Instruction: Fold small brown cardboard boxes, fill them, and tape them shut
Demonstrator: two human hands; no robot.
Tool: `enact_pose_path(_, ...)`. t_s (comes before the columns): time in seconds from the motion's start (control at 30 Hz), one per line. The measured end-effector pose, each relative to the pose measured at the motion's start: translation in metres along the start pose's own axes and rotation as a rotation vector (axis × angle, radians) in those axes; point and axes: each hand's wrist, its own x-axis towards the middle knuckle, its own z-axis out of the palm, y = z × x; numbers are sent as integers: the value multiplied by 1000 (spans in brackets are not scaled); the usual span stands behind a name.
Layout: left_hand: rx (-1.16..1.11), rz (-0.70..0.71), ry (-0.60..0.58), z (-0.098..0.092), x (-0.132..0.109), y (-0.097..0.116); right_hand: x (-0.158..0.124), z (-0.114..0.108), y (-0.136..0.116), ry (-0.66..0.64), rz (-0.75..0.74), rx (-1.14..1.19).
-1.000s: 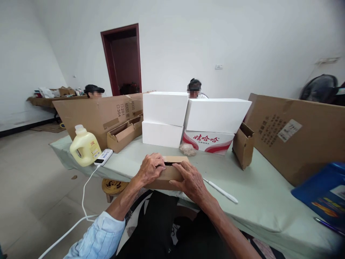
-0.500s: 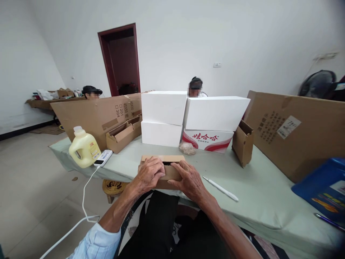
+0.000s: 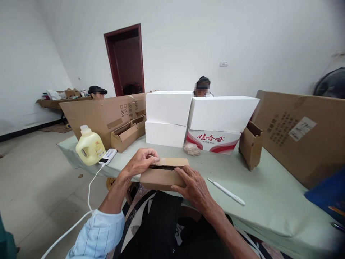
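A small brown cardboard box (image 3: 161, 178) lies at the table's front edge, with a dark gap along its top. My right hand (image 3: 192, 181) grips its right end, thumb on the near side and fingers over the top. At the box's far left edge, my left hand (image 3: 142, 162) is closed in a pinch. What lies between its fingertips is too small to make out; a faint shiny patch shows on the cardboard beside them. To the right of the box rests a slim white pen-like tool (image 3: 226, 191).
White boxes (image 3: 168, 108) and a red-and-white printed carton (image 3: 212, 141) stack up behind, near a crumpled clear lump (image 3: 192, 149). Left are a yellow jug (image 3: 90, 145), a white power bank (image 3: 107, 157) with cable and open cardboard boxes (image 3: 126, 136). A blue container (image 3: 327, 196) stands right. Two people sit beyond.
My left hand has lifted off the box's top and moved left to its far edge, uncovering more of the gap. The right hand keeps its grip. The view has turned slightly left.
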Motion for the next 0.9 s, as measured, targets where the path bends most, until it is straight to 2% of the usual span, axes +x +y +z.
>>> enact_pose_path(0.17, -84, -55, -84, 0, 28, -6, -6, 1, -3, 25, -22, -11)
enact_pose_path(0.37, -116, -141, -211, 5, 35, -15, -15, 0, -10, 24, -28, -20)
enact_pose_path(0.63, -112, -184, -204, 4, 30, -14, -17, 0, -12, 33, -38, -16)
enact_pose_path(0.9, -23, -124, -181, 16, 33, -23, -17, -1, -12, 34, -41, -35)
